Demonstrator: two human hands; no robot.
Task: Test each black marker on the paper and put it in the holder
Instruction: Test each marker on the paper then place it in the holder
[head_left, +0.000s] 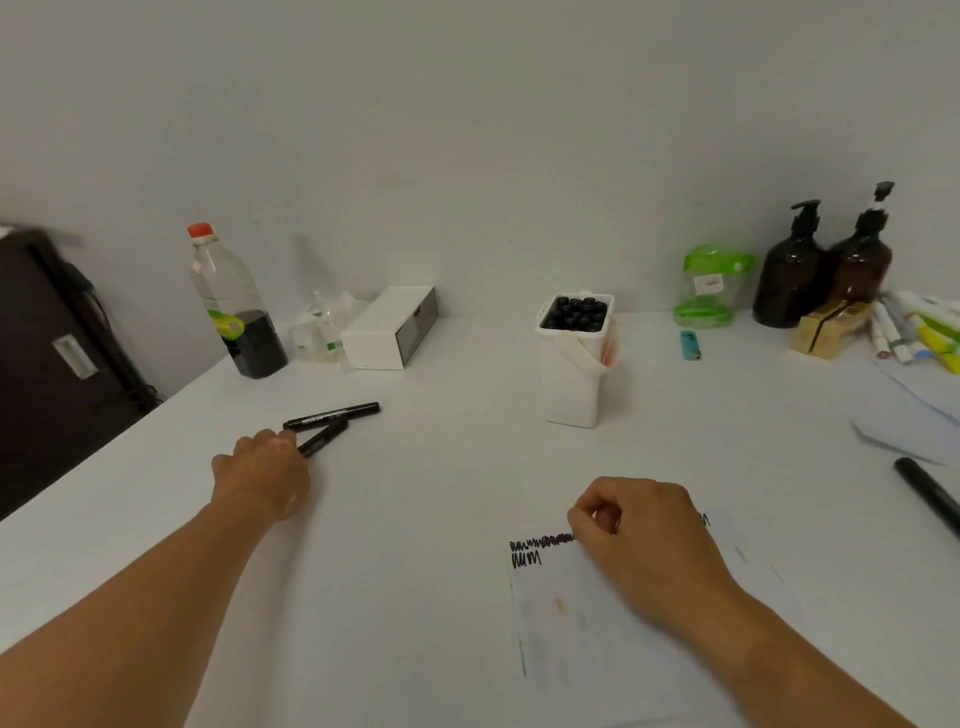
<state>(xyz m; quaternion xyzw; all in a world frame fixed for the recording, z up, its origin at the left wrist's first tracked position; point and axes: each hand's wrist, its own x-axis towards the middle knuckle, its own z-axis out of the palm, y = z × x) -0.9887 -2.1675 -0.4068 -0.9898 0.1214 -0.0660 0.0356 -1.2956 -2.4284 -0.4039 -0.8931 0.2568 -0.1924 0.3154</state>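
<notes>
Black scribbles (540, 543) on paper (571, 623), holder (571, 387) nearly filled; two markers (332, 414) apparently untested at left hand (260, 475), grasp unclear; right hand (644, 535) curled on paper, seemingly empty.

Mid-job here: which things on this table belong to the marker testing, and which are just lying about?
Job: two black markers by the left hand, black marker at right edge, scribbled paper, white holder.
Lying about: red-capped bottle, white box, green-lidded jar, two brown pump bottles, blue lighter, highlighters.
</notes>
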